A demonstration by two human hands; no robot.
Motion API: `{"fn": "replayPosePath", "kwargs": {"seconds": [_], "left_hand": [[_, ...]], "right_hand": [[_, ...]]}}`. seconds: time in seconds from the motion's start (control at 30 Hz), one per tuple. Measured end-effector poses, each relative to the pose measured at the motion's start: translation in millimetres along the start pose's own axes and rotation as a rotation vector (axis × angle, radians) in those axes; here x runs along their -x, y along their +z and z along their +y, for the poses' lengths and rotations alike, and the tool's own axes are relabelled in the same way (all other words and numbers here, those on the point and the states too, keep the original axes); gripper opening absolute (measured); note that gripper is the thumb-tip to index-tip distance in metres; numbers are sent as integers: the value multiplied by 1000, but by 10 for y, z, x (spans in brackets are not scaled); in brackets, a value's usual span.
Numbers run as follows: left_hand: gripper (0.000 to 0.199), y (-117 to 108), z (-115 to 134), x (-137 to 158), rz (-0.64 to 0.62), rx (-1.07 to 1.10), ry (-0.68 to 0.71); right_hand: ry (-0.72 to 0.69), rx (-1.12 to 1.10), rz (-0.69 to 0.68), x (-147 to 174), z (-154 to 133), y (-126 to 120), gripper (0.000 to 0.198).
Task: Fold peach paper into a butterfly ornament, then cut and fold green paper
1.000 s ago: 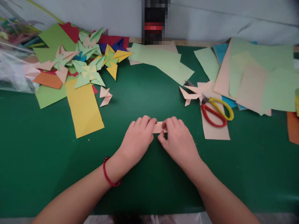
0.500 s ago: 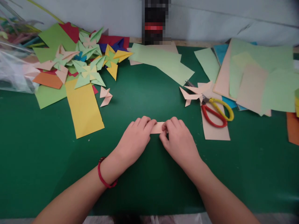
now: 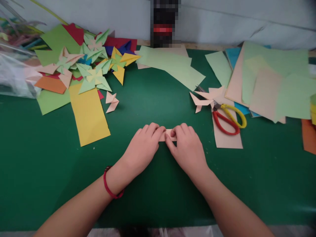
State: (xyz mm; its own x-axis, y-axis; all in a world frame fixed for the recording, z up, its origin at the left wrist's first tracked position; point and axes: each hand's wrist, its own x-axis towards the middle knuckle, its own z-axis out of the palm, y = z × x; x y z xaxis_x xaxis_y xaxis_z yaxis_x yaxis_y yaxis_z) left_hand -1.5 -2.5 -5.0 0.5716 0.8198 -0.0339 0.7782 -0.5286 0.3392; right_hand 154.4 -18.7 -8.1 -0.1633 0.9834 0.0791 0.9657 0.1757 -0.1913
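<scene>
A small folded strip of pale pink paper (image 3: 168,135) lies flat on the green table between my hands. My left hand (image 3: 145,144) pins its left end, the fingers curled over it. On the right end rests my right hand (image 3: 189,144), fingers bent and the thumb laid across the strip. Both outer ends of the paper are hidden under my fingers. A small folded pink paper piece (image 3: 112,102) lies beyond my left hand. Scissors (image 3: 225,117) with one red and one yellow handle lie beyond my right hand, beside folded pink pieces (image 3: 201,102).
Folded paper stars (image 3: 95,77) pile up at the back left, above a yellow sheet (image 3: 90,115). Green sheets (image 3: 170,62) lie at the back middle. More green and pink sheets (image 3: 269,82) are stacked at the right. A clear plastic bag (image 3: 17,72) stands far left.
My right thumb has slid left across the paper strip and now lies over its middle. My left hand has stayed in place.
</scene>
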Motion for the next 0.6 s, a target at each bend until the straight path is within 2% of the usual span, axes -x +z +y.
{"fn": "replayPosePath", "kwargs": {"seconds": [0.23,0.6], "left_hand": [[23,14,5,-19,39,48,-21],[22,21,27,-25,51,52,-31]], "right_hand": [[2,-5,-1,-3,-3,-4,18],[-10,-74,-74,14,17,-60,18]]}}
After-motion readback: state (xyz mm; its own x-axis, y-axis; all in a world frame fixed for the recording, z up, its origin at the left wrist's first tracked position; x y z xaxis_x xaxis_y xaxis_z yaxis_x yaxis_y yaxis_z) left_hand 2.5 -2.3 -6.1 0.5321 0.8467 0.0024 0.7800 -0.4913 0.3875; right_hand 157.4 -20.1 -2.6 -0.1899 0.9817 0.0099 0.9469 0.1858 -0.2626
